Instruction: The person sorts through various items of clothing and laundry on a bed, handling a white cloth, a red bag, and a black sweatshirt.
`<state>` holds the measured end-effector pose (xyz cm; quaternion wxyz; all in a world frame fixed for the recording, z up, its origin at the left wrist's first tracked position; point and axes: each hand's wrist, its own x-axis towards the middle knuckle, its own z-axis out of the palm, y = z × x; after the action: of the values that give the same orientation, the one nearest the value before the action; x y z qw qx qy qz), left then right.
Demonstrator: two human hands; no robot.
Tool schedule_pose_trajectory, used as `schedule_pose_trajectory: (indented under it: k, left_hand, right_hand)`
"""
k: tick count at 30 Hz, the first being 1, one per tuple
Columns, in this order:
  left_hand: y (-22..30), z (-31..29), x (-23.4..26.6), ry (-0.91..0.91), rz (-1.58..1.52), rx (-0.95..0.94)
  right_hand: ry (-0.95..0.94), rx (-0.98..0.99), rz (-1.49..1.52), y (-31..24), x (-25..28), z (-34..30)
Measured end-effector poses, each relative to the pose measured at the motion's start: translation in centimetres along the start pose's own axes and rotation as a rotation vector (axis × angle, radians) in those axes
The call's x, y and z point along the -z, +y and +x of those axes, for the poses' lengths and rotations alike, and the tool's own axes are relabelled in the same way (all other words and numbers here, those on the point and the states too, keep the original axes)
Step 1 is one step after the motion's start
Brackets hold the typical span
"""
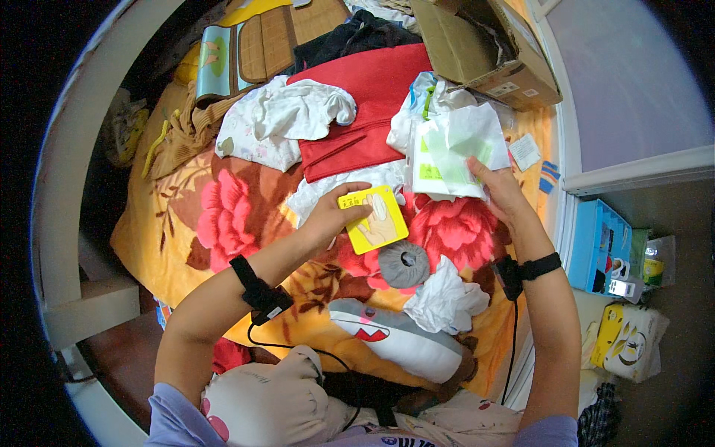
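Observation:
My left hand (337, 210) grips a yellow card (386, 237) with rounded corners and a printed picture of a hand, its thumb lying across the front. Farther right, my right hand (497, 186) pinches a white, partly see-through sheet or pouch (456, 145) with light green patches; its fingers are partly hidden behind it. Just below the card sits a round grey fabric bundle (403, 265) with a dark hole. Crumpled white cloth (447, 296) lies beside that bundle. Nearer me is a grey and white plush toy (402, 341) with a red mouth.
Under everything spreads an orange floral blanket (179, 216). Beyond my hands lie a red cloth item (365, 97) and white patterned clothing (279, 123). An open cardboard box (514, 78) stands far right; a blue basket (596, 246) and a yellow-white pack (629, 341) sit at right.

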<state>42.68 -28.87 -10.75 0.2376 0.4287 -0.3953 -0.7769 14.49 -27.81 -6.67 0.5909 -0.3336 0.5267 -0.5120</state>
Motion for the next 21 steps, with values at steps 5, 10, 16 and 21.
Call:
schedule_pose_trajectory:
  k: [5,10,16,21]
  left_hand:
    - [0.7,0.2,-0.5,0.003,0.001,-0.092]
    - [1.2,-0.1,0.0,-0.012,-0.090,-0.014]
    - [1.8,-0.1,-0.1,-0.197,-0.310,0.025]
    - [3.1,-0.9,-0.5,-0.357,-0.308,-0.022]
  right_hand:
    - [-0.122,-0.104,0.171,1.1,-0.4,-0.8]
    - [-0.227,-0.073,0.142,1.5,-1.9,-1.7]
    - [-0.239,0.594,-0.843,0.9,-5.9,-3.8]
    - [-0.412,0.900,-1.240,1.7,-7.1,-4.7]
